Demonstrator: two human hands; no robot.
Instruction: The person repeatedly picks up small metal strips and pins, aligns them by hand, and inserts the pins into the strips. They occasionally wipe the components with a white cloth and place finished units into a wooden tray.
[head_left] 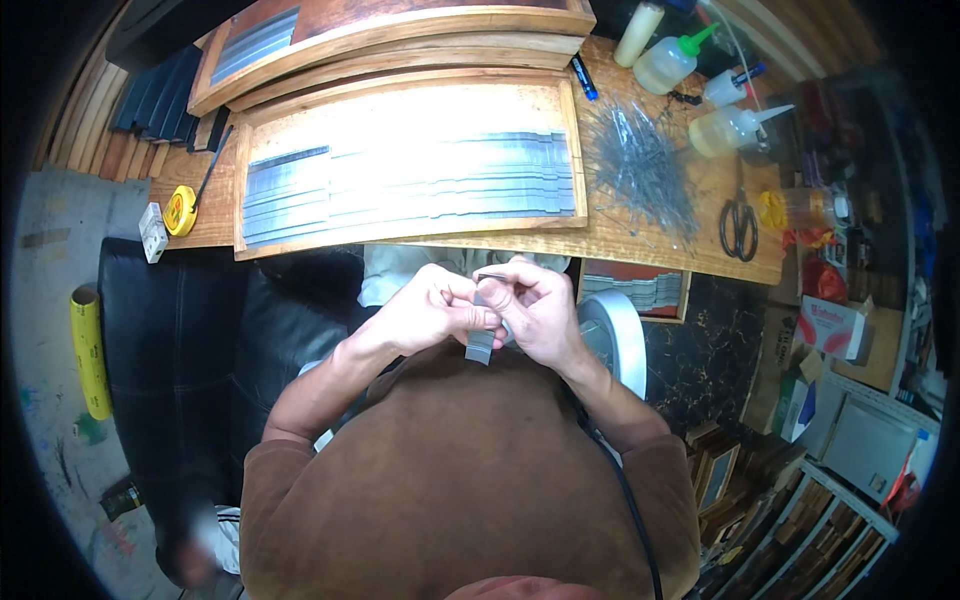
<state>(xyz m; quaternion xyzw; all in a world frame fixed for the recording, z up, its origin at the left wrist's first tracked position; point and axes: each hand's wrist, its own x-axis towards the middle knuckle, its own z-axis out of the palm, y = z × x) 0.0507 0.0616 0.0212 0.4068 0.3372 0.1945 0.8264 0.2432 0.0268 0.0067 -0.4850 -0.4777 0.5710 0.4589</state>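
In front of my chest, both hands are closed on a short, narrow grey strip [479,352] with fine crosswise lines; whether it is one piece or several stacked pieces I cannot tell. My left hand [425,308] pinches it from the left, thumb along its face. From the other side my right hand [540,312] grips its upper part, thumb pressed against it and fingers curled behind. The strip's lower end hangs free below the thumbs. Just beyond my hands, a shallow wooden tray [577,150] holds rows of similar grey strips, partly washed out by glare.
Right of the tray lie a pile of thin wires [640,165], black scissors [739,230] and squeeze bottles [725,132]. A yellow tape measure [180,210] sits at the table's left edge. More trays [400,45] are stacked behind. A black sofa [150,330] stands at left.
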